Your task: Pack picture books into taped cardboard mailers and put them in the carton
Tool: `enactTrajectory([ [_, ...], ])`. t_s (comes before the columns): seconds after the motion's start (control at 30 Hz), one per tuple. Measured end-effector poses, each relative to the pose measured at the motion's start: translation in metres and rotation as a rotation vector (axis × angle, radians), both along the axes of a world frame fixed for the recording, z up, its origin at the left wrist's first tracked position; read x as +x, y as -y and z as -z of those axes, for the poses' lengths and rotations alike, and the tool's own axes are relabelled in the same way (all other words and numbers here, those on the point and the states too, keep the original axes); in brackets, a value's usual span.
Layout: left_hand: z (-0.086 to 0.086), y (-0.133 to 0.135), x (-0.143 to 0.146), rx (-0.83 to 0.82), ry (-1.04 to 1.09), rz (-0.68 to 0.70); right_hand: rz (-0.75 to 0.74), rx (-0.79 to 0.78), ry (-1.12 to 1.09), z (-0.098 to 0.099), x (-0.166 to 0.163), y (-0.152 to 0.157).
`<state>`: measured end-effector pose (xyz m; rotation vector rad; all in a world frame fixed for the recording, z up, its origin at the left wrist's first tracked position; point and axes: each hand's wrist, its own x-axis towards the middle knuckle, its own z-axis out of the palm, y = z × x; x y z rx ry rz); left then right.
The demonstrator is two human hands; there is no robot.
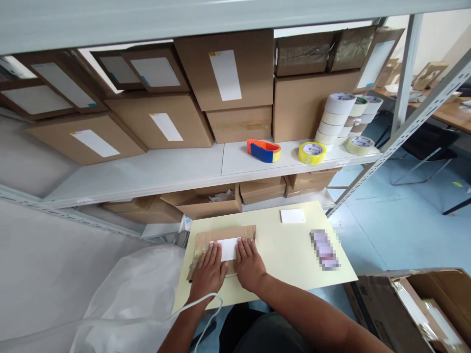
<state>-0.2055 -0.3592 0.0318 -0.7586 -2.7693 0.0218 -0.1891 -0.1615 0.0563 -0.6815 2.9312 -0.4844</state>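
On the pale yellow table lies a small brown cardboard box (pixel 224 233) with clear tape around its left end. A white label (pixel 228 249) sits on its top. My left hand (pixel 209 269) lies flat with fingers stretched over the label's left side. My right hand (pixel 250 264) presses flat on the label's right side, fingers out. Both hands touch box and label, and neither grips anything. The fingers hide the label's two ends.
The table (pixel 279 260) also carries a white card (pixel 292 216) and a blurred-out phone-sized object (pixel 324 250). Behind, a shelf (pixel 176 169) holds boxes, a tape dispenser (pixel 263 151) and several tape rolls (pixel 333 120). An open carton (pixel 437 284) stands right; a white cable (pixel 198 300) crosses my left forearm.
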Motion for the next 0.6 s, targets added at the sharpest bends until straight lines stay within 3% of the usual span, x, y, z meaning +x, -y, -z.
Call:
enactTrajectory([
  [0.17, 0.007, -0.01, 0.0, 0.016, 0.063, 0.156, -0.047, -0.043, -0.014, -0.006, -0.003, 0.001],
  [0.43, 0.006, 0.028, -0.014, -0.056, 0.1, 0.374, -0.031, 0.017, -0.144, -0.01, 0.002, -0.013],
  [0.6, 0.014, 0.018, -0.011, -0.018, 0.01, 0.356, 0.0, 0.03, -0.227, -0.013, 0.009, -0.016],
])
